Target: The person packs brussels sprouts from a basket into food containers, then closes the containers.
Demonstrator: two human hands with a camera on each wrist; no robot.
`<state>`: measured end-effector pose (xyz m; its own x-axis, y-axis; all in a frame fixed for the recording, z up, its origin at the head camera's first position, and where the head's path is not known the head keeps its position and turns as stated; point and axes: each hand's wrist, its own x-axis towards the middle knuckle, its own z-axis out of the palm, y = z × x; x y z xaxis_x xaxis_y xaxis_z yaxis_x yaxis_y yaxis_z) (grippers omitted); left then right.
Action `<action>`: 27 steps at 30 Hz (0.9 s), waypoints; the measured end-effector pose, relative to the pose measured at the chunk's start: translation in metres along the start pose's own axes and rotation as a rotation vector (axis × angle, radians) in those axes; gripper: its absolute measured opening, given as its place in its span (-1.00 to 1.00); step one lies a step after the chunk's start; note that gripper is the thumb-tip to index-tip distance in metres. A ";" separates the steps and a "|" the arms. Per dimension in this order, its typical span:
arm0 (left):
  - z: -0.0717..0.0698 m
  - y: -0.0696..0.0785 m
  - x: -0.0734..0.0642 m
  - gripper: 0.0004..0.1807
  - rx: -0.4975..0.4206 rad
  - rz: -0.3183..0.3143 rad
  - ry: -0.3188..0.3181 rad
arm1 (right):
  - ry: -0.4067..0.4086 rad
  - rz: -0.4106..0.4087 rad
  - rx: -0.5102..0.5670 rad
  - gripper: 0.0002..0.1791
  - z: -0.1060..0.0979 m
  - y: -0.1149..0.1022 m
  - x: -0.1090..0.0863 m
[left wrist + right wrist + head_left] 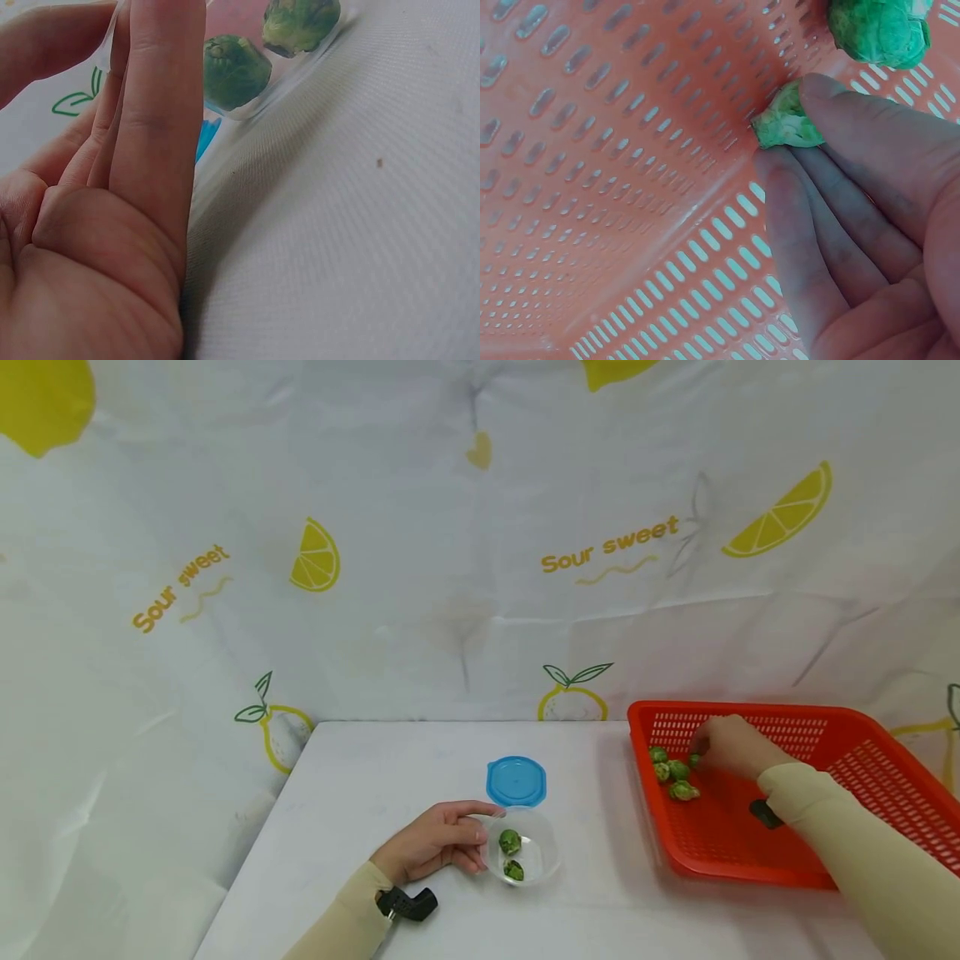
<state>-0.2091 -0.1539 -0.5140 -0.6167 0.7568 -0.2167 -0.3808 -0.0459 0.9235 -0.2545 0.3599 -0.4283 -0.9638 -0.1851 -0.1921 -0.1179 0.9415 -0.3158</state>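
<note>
My left hand [438, 842] pinches the rim of a small clear plastic bowl [552, 853] between thumb and fingers. Two green Brussels sprouts [510, 841] lie inside it, also visible through its wall in the left wrist view. At the right, my right hand [733, 747] reaches into a red plastic basket [720, 852]. Between its thumb and fingertips it pinches a Brussels sprout [787, 121], close to the basket's slotted wall. Several more Brussels sprouts [678, 770] lie beside it in the basket's left end; one sprout [881, 34] shows at the top of the right wrist view.
A blue round lid [516, 781] lies on the white table [390, 768] just behind the bowl. Behind the table hangs a white cloth [450, 610] printed with lemons. A black wrist device [407, 904] is on the left sleeve.
</note>
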 end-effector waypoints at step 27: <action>0.000 0.001 -0.001 -0.35 0.003 0.027 -0.009 | 0.167 -0.012 0.158 -0.70 -0.040 -0.063 -0.081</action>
<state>-0.2083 -0.1547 -0.5132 -0.6206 0.7611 -0.1884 -0.3621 -0.0651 0.9299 -0.1783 0.3269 -0.3556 -0.9903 -0.1345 -0.0354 -0.1033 0.8814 -0.4610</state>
